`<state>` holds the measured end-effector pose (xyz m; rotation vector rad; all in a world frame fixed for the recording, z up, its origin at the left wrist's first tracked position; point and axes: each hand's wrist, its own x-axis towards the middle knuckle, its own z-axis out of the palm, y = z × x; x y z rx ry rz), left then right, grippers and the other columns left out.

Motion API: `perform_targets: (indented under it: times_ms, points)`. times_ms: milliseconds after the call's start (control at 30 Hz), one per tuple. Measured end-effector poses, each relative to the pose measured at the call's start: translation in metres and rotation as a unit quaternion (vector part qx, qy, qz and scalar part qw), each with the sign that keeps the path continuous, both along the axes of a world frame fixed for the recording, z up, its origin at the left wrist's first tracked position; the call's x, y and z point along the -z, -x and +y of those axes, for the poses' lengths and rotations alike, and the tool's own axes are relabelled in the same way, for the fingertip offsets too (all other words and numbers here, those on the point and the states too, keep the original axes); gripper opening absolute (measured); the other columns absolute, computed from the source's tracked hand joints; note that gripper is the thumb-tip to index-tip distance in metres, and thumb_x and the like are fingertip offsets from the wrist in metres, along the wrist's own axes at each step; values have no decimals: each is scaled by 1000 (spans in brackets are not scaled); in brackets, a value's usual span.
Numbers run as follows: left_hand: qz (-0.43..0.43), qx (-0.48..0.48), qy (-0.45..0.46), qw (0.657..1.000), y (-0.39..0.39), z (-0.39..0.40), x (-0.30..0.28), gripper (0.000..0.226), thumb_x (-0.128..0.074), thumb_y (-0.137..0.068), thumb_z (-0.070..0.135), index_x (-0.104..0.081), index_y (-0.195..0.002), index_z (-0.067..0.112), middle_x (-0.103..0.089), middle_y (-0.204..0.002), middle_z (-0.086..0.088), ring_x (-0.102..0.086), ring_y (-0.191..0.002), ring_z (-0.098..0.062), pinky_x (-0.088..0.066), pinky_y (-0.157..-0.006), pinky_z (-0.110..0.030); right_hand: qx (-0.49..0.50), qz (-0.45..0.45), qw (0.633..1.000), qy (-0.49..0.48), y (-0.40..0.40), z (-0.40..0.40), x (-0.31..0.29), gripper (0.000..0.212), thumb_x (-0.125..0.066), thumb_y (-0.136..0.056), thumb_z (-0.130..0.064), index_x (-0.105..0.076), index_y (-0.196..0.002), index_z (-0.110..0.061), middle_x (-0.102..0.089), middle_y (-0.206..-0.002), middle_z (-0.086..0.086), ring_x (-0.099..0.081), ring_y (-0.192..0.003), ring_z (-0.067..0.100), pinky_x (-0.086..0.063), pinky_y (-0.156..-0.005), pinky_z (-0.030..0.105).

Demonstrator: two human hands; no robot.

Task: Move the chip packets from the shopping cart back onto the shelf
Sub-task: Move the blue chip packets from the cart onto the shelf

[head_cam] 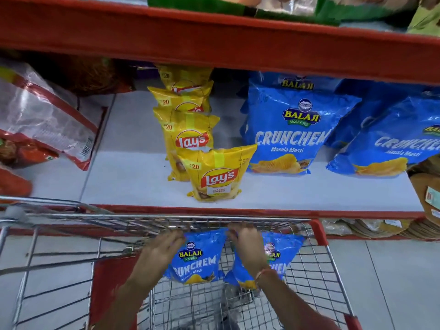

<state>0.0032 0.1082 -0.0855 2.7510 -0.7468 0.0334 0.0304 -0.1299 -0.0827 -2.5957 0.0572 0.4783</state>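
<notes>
Hands in the shopping cart (pixel 319 236): my left hand (pixel 158 248) pinches one blue packet (pixel 196 257) by its edge; my right hand (pixel 248 246) clasps a second blue packet (pixel 277 256); probably gripped to lift toward the shelf (pixel 133 167).

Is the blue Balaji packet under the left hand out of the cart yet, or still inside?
Inside. The blue Balaji packet stands upright below the cart's top rail, within the wire basket, with the left hand on its edge.
</notes>
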Motion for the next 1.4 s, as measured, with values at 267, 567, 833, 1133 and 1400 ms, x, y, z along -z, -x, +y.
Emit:
perform_targets:
  times_ms: [267,567,833,1133,1400]
  points:
    - [217,-211,-91,949,-3,-6,30,64,-84,-44,-15,-65,-105,-4,-65,-113,-26,-71,-88,-38,-63,-60,-40,78,115,990,-19,-10,14,31,25,-67,-87,-21,-68,-108,-8,-72,-105,15,-66,-100,27,-54,-89,36]
    - [269,-186,-121,937,18,-5,5,25,-51,-92,15,-54,-115,23,-66,-117,-6,-65,-104,-24,-54,-87,-38,108,25,989,-102,53,10,-5,8,-67,-87,-14,-75,-89,-12,-78,-86,10,-66,-72,13,-48,-65,14]
    - [122,-150,-44,980,48,-15,-68,30,-56,-86,11,-58,-112,25,-63,-116,4,-61,-106,-15,-54,-88,-32,185,-148,952,-196,108,-19,-82,8,-75,-78,-8,-76,-76,-16,-76,-68,-4,-64,-59,4,-45,-52,6]
    - [-56,-135,174,974,35,-92,-197,11,-60,-76,12,-70,-80,9,-75,-83,-8,-69,-78,-22,-42,-77,-25,221,-315,879,-282,89,-94,-190,32,-74,-74,1,-72,-67,-30,-70,-63,-31,-62,-60,-14,-49,-57,5]
    - [-114,-148,218,958,-19,-182,-260,5,-68,-83,10,-72,-86,12,-76,-92,-4,-69,-85,-22,-45,-75,-23,219,-383,844,-305,35,-186,-262,9,-77,-74,-9,-76,-75,-18,-73,-70,-7,-64,-64,-7,-46,-64,2]
